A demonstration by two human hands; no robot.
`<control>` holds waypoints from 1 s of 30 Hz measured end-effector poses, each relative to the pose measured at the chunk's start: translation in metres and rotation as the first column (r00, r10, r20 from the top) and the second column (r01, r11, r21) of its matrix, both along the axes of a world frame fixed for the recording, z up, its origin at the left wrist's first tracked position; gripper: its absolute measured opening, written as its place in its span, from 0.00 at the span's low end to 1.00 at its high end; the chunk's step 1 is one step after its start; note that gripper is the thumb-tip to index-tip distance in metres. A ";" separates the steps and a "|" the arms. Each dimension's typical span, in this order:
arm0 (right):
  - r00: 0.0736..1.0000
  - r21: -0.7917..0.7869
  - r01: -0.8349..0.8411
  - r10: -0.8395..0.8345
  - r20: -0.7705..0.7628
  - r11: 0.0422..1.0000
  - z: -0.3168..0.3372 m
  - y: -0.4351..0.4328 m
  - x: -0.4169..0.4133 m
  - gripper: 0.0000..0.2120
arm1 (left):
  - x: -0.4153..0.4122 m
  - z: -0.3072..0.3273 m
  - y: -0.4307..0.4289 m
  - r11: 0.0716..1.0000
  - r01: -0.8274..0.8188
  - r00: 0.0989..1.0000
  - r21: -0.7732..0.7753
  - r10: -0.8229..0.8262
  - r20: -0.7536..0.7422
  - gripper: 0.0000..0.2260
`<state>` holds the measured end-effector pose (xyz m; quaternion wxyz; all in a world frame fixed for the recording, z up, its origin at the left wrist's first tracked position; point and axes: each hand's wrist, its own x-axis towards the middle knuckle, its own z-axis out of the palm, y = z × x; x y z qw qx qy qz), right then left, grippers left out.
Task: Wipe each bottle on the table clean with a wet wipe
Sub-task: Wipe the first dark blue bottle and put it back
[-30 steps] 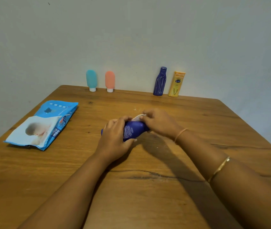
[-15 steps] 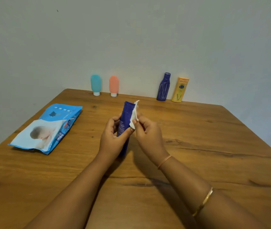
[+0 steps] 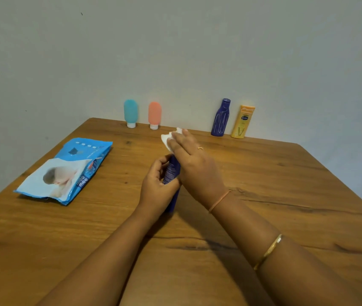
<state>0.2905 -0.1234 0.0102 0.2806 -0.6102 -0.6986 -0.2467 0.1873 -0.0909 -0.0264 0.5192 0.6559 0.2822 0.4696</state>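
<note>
- A plain pale wall [image 3: 175, 51] stands behind the wooden table [image 3: 264, 195], and your work sits near the middle of that table, well apart from every edge
- Your left hand [image 3: 157, 186] curls its fingers and thumb round the lower half of the navy bottle [image 3: 171, 173], which stands about upright; its base is low by the table top, though I cannot tell whether it touches
- Your right hand [image 3: 194, 166] lies over the upper part of that bottle with its fingers nearly straight, pressing the wet wipe [image 3: 168, 139] against it; the white wipe shows just past the fingertips, and the thumb is hidden, so I cannot tell whether it pinches the wipe
- The step in hand looks like cleaning the top end of this bottle; wrap the wipe round the top rather than lay it on one side, and turn the bottle with your left hand while your right keeps even pressure
- Keep your left grip low so the wipe can run down the body, then shift that grip to reach the part it now covers
- The bottle looks smooth and is likely to turn slippery once wet, so hold it firmly and keep it low over the table
- The teal bottle [image 3: 130, 112], coral bottle [image 3: 154, 114], ribbed blue bottle [image 3: 221, 118] and yellow bottle [image 3: 243, 121] stand along the far edge against the wall; whether they are clean I cannot tell
- The pack of wipes [image 3: 65, 171] lies near the left edge, handy if this wipe dries out
</note>
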 end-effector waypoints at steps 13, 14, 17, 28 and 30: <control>0.899 -0.101 -0.037 -0.011 -0.438 0.994 0.014 -0.004 0.006 0.23 | -0.005 0.000 0.002 0.911 0.310 0.947 -0.273 -0.270 0.173 0.20; 0.818 -0.093 -0.062 -0.003 -0.576 0.994 0.017 -0.001 0.006 0.20 | -0.005 -0.001 0.002 0.899 0.318 0.943 -0.302 -0.266 0.201 0.20; 0.498 -0.076 -0.151 0.009 -0.867 0.986 0.015 0.002 0.002 0.12 | -0.007 0.002 0.004 0.839 0.385 0.904 -0.385 -0.257 0.342 0.18; 0.574 -0.187 -0.157 -0.065 -0.816 0.970 0.006 0.000 0.008 0.14 | -0.009 0.003 0.005 0.749 0.514 0.838 -0.418 -0.335 0.431 0.17; 0.606 -0.254 -0.165 -0.105 -0.789 0.953 0.000 -0.002 0.013 0.10 | -0.010 0.004 0.005 0.721 0.531 0.829 -0.445 -0.332 0.451 0.18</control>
